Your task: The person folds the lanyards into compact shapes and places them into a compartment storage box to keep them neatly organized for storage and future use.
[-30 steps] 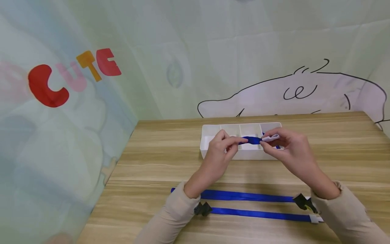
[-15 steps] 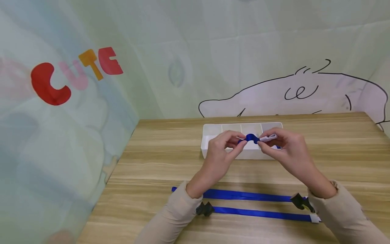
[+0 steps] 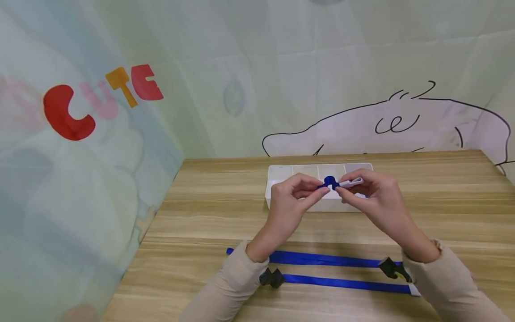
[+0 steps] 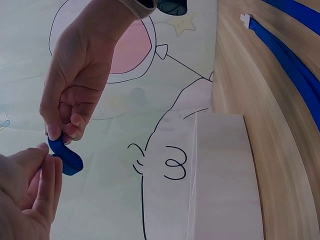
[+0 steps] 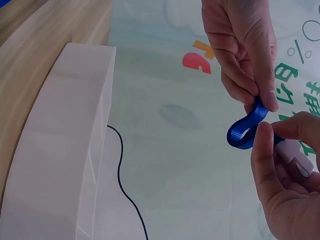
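2 hands pinching 1 blue ribbon (image 3: 331,182), 2 ribbons (image 3: 322,258) on table

A makeshift recording corner, not a real room. Cartoon-printed cloth (image 3: 120,134) hangs as backdrop on two sides. It encloses a wooden worktop (image 3: 201,214).

Right hand (image 5: 285,190) and left hand (image 5: 242,47) pinch a looped blue ribbon (image 5: 246,129) between fingertips, with a white clip (image 5: 299,159) tucked in the right fingers, above and beside the white tray (image 5: 65,145) on the wooden table (image 5: 35,45).
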The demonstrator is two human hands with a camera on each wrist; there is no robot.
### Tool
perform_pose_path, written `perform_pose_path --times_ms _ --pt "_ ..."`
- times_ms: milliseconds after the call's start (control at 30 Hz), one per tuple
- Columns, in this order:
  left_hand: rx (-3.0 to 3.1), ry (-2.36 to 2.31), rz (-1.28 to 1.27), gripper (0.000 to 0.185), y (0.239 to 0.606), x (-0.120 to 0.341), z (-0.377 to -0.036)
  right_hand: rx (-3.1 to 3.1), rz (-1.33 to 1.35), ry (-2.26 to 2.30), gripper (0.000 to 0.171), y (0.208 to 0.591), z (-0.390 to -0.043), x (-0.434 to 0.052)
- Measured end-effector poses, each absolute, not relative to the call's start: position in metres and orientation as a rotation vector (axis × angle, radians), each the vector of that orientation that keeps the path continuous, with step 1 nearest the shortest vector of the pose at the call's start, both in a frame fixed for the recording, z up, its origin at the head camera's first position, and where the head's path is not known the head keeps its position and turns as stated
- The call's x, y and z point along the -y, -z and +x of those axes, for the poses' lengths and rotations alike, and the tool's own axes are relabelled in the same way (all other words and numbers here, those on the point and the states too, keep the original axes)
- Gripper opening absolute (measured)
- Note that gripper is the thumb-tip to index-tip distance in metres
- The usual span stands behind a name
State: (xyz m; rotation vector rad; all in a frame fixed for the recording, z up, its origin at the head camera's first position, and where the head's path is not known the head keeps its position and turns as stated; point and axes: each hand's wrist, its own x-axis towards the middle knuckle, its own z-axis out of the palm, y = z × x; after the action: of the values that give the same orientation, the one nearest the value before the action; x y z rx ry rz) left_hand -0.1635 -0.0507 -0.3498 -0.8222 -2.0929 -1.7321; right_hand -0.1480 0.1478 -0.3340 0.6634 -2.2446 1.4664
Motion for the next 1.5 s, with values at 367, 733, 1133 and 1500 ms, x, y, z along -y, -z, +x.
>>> perform_pose_path --times_ms 367,733,1133,1500 --pt "2.038 1.83 -0.831 0.019 0.348 0.048 -0.16 2.178 0.698 -1.521 0.022 0.334 -0.148 -0.142" --pt "2.034 1.977 -0.78 0.023 0.345 0.047 -0.157 2.113 0.717 -1.515 0.026 0.333 -0.149 -0.139" --pt "1.98 2.084 -0.773 0.024 0.342 0.044 -0.153 2.076 0.723 -1.476 0.027 0.332 -0.147 -0.136" --pt "1.991 2.126 -0.723 0.019 0.343 0.044 -0.157 1.99 0.892 -1.614 0.044 0.335 -0.148 -0.14"
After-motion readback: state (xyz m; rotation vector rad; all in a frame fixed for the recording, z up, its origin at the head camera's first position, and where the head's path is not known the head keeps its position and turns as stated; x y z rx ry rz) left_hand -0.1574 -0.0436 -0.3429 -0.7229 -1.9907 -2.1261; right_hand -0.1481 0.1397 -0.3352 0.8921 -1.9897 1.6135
